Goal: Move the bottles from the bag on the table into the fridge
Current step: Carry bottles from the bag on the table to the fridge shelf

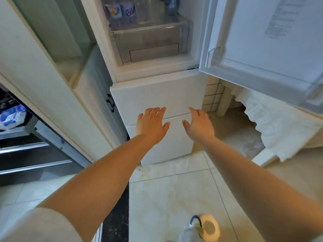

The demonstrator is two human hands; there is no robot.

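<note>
Left hand: left hand [151, 123] is out in front, fingers spread and straight, carrying nothing.
Right hand: right hand [198, 123] mirrors it, fingers loose and apart, carrying nothing, thumb toward the other hand.
Where they hover: both sit over the closed lower drawers [157, 102] of the fridge [153, 69], touching nothing I can be sure of.
Bottles: water bottles [129, 13] stand in a row on the shelf at the top of the open compartment, above the clear crisper drawer [148, 42].
Axis: long axis upright, caps up and out of shot; labels face the opening.
Bag and tabletop: neither is in view, so I can't say how many are left to fetch.
Risk, door: fridge door [272, 41] swung wide on the right; turning away, an arm or shoulder could clip its lower corner.
Risk, row: the bottles are packed close, so squeezing another in could topple one.
</note>
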